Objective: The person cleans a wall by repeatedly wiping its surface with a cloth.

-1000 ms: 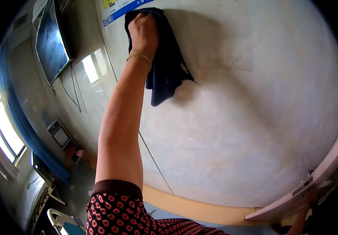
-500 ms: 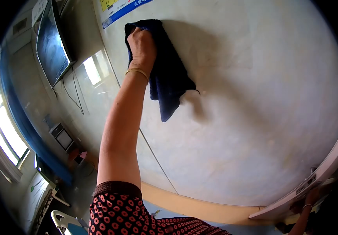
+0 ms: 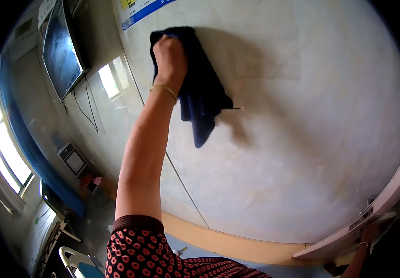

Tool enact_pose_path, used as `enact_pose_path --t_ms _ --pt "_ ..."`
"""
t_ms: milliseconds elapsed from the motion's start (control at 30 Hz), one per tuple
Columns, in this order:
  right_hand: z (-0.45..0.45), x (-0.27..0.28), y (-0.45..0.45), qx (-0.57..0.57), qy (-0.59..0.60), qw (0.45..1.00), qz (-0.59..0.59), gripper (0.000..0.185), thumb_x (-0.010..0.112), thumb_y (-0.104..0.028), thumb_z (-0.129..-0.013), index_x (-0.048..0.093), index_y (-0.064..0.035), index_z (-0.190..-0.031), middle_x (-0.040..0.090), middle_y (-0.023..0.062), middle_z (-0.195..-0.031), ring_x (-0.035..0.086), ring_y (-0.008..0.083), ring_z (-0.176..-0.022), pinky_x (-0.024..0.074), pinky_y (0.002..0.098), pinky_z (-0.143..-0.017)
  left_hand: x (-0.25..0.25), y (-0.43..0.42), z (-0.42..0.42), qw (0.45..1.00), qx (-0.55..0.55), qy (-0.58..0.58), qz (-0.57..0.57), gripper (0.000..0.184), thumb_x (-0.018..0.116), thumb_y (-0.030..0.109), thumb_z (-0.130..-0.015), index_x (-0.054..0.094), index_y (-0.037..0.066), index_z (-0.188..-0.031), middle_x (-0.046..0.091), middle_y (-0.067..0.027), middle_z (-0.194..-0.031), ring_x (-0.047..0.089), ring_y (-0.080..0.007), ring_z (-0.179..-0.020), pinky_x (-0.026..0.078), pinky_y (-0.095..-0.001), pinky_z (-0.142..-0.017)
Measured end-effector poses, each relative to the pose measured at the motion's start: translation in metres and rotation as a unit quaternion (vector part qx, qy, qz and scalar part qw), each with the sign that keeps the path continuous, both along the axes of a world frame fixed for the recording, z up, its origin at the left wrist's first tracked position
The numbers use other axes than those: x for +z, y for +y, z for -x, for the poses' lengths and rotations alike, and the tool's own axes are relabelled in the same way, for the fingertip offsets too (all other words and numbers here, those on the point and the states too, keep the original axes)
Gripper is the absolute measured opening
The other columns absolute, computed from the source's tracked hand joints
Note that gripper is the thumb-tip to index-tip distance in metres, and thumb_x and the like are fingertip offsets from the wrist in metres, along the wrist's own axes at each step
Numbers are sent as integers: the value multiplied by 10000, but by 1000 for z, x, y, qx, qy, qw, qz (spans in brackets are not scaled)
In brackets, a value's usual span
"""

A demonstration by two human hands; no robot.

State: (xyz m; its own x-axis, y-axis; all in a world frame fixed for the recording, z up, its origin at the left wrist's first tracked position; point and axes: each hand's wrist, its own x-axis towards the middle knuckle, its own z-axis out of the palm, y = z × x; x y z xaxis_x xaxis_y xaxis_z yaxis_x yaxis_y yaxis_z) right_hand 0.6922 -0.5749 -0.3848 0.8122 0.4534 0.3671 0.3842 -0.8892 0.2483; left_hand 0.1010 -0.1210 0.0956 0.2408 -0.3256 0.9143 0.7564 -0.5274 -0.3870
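"Where's the cloth (image 3: 202, 88)?"

"Against the wall (image 3: 302, 162), towards its top edge, just right of the seam (image 3: 186, 191). It hangs in dark folds, one corner pointing down, a thin strand sticking out at the right."

"And the grip?"

"The left hand (image 3: 170, 55) is closed in a fist on the cloth's upper left part. A band (image 3: 166, 89) circles that wrist."

"The right hand (image 3: 371, 230)?"

"Low on the right, in shadow, near a pale board (image 3: 385, 197). I can't tell whether it's open or closed, or holding anything."

"What's round about?"

"A poster (image 3: 144, 14) above the cloth, at the wall's top edge. Left of the seam, a screen (image 3: 61, 53) with cables hanging below; farther left, a blue curtain (image 3: 35, 148) beside a window (image 3: 8, 157)."
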Motion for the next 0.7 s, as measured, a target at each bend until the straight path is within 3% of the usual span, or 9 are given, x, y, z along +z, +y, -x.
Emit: enact_pose_path --t_ms 67,133,233,267,367,400,433,533,700 --pt "-15 -9 -1 16 -21 998 -49 282 336 -127 -862 490 48 -1021 522 178 -1003 499 276 -925 380 349 -838 -26 -1 6 983 159 49 78 60 529 -12 -578 539 37 -611 537 -141 -656 542 -319 -663 443 -358 -603" --pt "-24 -24 -4 32 8 993 -109 270 343 -127 -859 499 38 -1005 523 176 -999 505 274 -913 389 350 -822 -27 8 -2 994 -80 36 -59 73 527 16 -582 461 38 -562 502 -136 -630 507 -325 -622 392 -396 -520" --pt "-10 -11 -8 45 -14 994 -101 246 356 -127 -853 512 25 -968 527 175 -977 516 271 -891 407 351 -792 -7 25 10 996 33 -85 16 211 526 71 -666 377 44 -519 465 -114 -558 487 -296 -558 307 -406 -459" --pt "-3 -1 -4 38 -60 996 -52 234 364 -128 -850 516 21 -945 532 176 -960 522 271 -882 415 351 -779 6 57 25 956 -149 -148 207 184 520 115 -721 467 27 -570 518 -85 -581 524 -233 -585 365 -361 -485" --pt "10 13 6 2 -1 996 -86 209 377 -132 -847 519 12 -903 538 166 -937 535 264 -853 433 338 -739 -9 12 7 855 -465 -174 148 174 441 101 -782 563 -18 -750 587 -91 -708 548 -173 -638 430 -262 -586" --pt "11 13 7 4 -1 996 -91 209 377 -132 -847 519 12 -903 538 166 -937 535 264 -853 433 338 -739 -15 -15 16 965 -118 -124 198 154 508 112 -771 588 8 -852 606 -77 -814 568 -185 -745 449 -305 -658" --pt "12 13 8 -6 24 991 -134 202 383 -131 -846 520 7 -899 538 157 -934 537 257 -848 439 327 -730 -32 -4 19 950 -243 -84 177 188 507 123 -786 567 2 -918 592 -87 -882 560 -190 -799 447 -311 -700" --pt "-17 -11 -5 13 39 972 -231 194 391 -133 -845 523 1 -895 545 144 -908 552 251 -803 459 309 -683 -72 -9 16 798 -521 -90 288 239 504 141 -808 536 -5 -994 569 -98 -959 543 -190 -866 439 -313 -755" --pt "5 10 4 15 -16 986 -165 194 387 -142 -846 516 -2 -885 548 146 -868 557 271 -774 464 332 -663 -93 -37 10 620 -656 -161 400 261 498 160 -823 511 -8 -1021 550 -96 -981 519 -180 -901 423 -305 -788"
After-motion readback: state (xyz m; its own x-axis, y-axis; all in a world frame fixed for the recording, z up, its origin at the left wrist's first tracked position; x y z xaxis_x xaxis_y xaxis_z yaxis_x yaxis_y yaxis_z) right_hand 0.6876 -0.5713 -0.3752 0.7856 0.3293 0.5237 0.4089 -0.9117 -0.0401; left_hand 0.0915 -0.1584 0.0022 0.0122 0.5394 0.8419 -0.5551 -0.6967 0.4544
